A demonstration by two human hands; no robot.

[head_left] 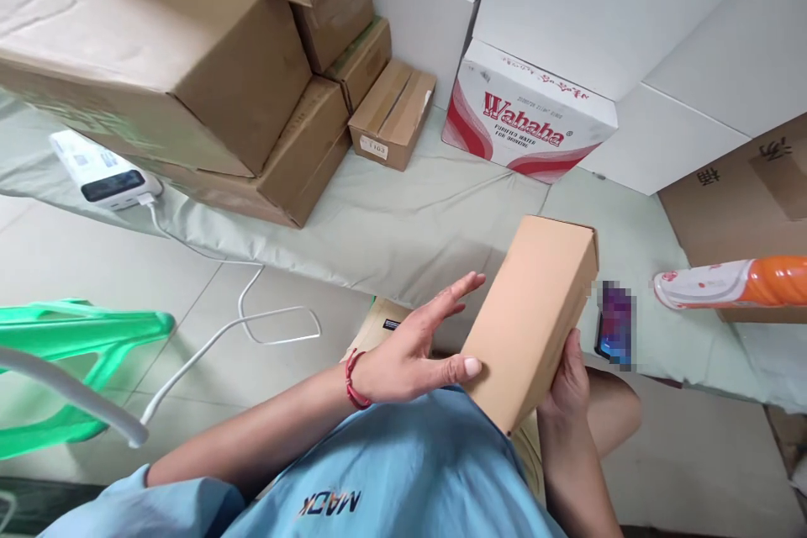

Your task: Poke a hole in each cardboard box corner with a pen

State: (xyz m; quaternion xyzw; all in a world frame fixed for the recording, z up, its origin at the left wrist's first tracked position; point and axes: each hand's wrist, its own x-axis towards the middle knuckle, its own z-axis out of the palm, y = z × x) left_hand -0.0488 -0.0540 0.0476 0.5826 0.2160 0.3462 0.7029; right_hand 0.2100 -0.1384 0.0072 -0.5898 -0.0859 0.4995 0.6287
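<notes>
A plain brown cardboard box (pixel 526 311), long and closed, is held tilted above my lap. My right hand (pixel 571 378) grips its lower right side, thumb on the near face and the other fingers hidden beneath. On the left side, my left hand (pixel 429 345) has its fingers spread, with the thumb tip against the box's lower left edge and the fingertips off it. A red string bracelet circles the left wrist. Just right of the box, a phone (pixel 614 328) with a blurred screen lies on the pale green cloth (pixel 466 218).
Stacked cartons (pixel 233 84) fill the back left, beside a small carton (pixel 394 113). A Wahaha box (pixel 530 113) stands against the wall. An orange-and-white bottle (pixel 731 282) lies right. A white device (pixel 104 172) trails a cable near a green plastic frame (pixel 81 336).
</notes>
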